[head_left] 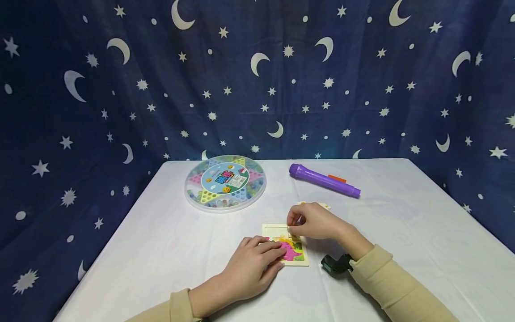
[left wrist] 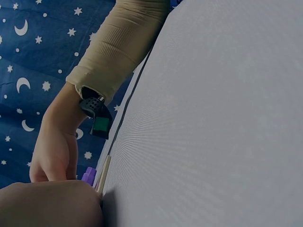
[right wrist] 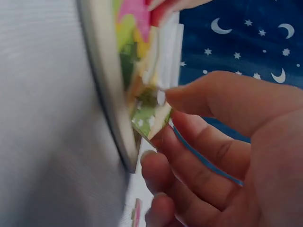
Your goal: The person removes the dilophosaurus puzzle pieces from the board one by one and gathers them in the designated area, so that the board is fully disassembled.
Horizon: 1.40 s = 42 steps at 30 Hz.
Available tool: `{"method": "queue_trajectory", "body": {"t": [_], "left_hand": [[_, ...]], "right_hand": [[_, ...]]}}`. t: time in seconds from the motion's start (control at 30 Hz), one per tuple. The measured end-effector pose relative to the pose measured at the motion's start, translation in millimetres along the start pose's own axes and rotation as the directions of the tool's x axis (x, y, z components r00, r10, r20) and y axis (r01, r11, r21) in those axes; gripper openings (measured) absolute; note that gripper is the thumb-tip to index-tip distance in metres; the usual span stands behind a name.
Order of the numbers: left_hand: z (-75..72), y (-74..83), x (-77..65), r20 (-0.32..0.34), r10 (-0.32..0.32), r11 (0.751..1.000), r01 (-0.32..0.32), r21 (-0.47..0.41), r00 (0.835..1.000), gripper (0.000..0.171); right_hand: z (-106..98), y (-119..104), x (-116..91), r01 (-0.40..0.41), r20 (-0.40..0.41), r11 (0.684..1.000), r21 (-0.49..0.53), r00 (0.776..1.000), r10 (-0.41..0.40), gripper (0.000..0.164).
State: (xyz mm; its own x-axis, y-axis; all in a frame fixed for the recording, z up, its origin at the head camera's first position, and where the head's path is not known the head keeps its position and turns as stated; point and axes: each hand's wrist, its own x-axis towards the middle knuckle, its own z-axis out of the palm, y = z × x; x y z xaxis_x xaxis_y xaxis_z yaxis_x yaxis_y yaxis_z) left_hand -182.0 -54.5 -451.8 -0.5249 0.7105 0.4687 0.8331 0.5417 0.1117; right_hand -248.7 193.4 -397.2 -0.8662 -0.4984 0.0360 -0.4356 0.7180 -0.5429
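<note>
A small puzzle board (head_left: 295,263) with a pale raised rim lies on the table, a pink dinosaur picture partly assembled in it. The left hand (head_left: 254,264) rests flat over the board's left side, fingers extended, hiding part of the picture. Over the board's upper right corner, the right hand (head_left: 315,222) pinches a green puzzle piece (right wrist: 147,117) between thumb and fingers. That piece is tilted against the board's inside edge in the right wrist view. The left wrist view shows mostly the back of the left hand (left wrist: 49,204), with its fingers hidden.
Behind the right hand lie loose puzzle pieces (head_left: 325,206), partly covered. A round marble board game case (head_left: 193,203) stands back left. At the back right is a purple toy microphone (head_left: 323,180) beside an orange object (head_left: 337,178). A starry curtain (head_left: 241,67) hangs behind the table.
</note>
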Motion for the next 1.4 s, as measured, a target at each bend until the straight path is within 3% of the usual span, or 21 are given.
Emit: {"method": "queue_trajectory", "body": {"t": [0.2, 0.47, 0.77, 1.13, 1.4], "left_hand": [[0.3, -0.3, 0.0, -0.005, 0.010, 1.000, -0.010, 0.009, 1.000, 0.034], [0.5, 0.0, -0.2, -0.019, 0.015, 1.000, -0.015, 0.017, 1.000, 0.033], [1.1, 0.1, 0.2, -0.023, 0.014, 1.000, -0.013, 0.019, 1.000, 0.033], [1.2, 0.7, -0.1, -0.018, -0.015, 1.000, 0.015, -0.015, 1.000, 0.032], [1.1, 0.6, -0.7, -0.020, -0.038, 0.998, 0.037, -0.047, 0.999, 0.030]], "right_hand": [[-5.0, -0.7, -1.9, -0.014, 0.066, 0.999, 0.033, 0.998, 0.012, 0.020], [-6.8, 0.5, -2.4, 0.018, 0.062, 0.998, 0.057, 0.998, -0.021, 0.024], [-8.4, 3.7, -3.7, -0.016, 0.089, 0.996, 0.090, 0.996, 0.008, 0.020], [-17.7, 18.1, -5.8, -0.050, 0.082, 0.989, 0.140, 0.996, 0.038, 0.018], [-34.4, 35.2, -11.0, -0.116, 0.020, 0.976, 0.184, 0.993, 0.115, 0.022]]}}
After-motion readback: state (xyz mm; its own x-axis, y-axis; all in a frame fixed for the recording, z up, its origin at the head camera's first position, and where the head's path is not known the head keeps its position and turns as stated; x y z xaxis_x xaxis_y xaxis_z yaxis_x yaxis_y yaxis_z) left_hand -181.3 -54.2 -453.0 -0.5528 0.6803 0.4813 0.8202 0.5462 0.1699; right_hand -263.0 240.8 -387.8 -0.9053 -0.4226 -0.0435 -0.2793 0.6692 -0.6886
